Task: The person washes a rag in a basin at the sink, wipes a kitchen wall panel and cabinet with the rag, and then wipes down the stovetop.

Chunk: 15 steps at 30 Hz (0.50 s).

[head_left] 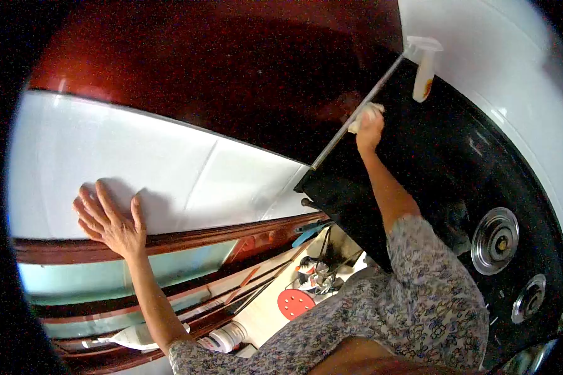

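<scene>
My left hand [114,224] lies flat with spread fingers on the white tiled surface [162,150], close to its dark red wooden edge. My right hand [370,130] is wrapped round a pale cloth [369,115], which touches the light metal strip [341,132] between the dark red glossy panel [231,69] and the black stovetop [438,144]. Beyond the right hand, a white-handled tool [424,72] with a wide head rests at the stovetop's far edge.
Two round metal burners [495,241] are at the right of the stovetop. Below are a red perforated disc [295,304], a white tub [225,337], a white bottle [134,337] and a blue-handled item [309,232]. Glass-panelled wooden fronts run along the lower left.
</scene>
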Each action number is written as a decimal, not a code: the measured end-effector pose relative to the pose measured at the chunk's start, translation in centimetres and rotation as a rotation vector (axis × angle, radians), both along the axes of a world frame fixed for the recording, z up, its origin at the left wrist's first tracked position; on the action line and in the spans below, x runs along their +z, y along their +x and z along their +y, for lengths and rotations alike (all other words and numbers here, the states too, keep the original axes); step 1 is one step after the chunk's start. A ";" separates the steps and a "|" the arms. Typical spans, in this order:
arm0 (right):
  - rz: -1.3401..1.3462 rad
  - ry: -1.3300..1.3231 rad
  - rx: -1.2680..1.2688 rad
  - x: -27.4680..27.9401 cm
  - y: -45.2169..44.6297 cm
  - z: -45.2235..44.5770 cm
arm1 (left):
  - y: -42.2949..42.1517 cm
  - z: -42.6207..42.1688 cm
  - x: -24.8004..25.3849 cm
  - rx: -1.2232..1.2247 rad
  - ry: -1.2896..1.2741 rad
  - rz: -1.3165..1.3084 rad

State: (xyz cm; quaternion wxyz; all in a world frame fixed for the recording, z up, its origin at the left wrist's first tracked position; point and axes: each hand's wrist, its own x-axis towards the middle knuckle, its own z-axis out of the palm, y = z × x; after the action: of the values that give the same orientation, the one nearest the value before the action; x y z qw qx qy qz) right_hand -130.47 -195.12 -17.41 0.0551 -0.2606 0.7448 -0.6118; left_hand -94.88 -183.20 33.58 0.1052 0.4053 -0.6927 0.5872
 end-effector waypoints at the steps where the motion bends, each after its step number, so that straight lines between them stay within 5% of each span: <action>1: -0.131 0.026 -0.002 -1.8 0.7 0.5 | 0.0 0.0 0.0 -0.007 0.006 0.007; 4: -0.790 -0.260 0.116 10.0 0.1 4.7 | 0.1 0.1 0.1 -0.017 0.026 0.035; 7: -0.785 -0.565 0.325 19.4 0.2 5.0 | 0.4 -0.1 0.0 -0.040 0.045 0.075; 11: -0.331 -0.813 0.563 34.6 3.4 4.6 | 0.7 -0.1 0.1 -0.048 0.056 0.085; 15: 0.298 -0.880 0.384 44.2 6.4 3.0 | 0.0 0.4 0.4 -0.065 0.063 0.096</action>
State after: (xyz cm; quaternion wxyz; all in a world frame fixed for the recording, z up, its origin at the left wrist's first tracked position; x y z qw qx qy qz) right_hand -124.06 -192.11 26.80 -0.0553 -0.4761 0.3548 -0.8028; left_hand -94.89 -182.76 33.97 0.1447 0.4136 -0.7177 0.5412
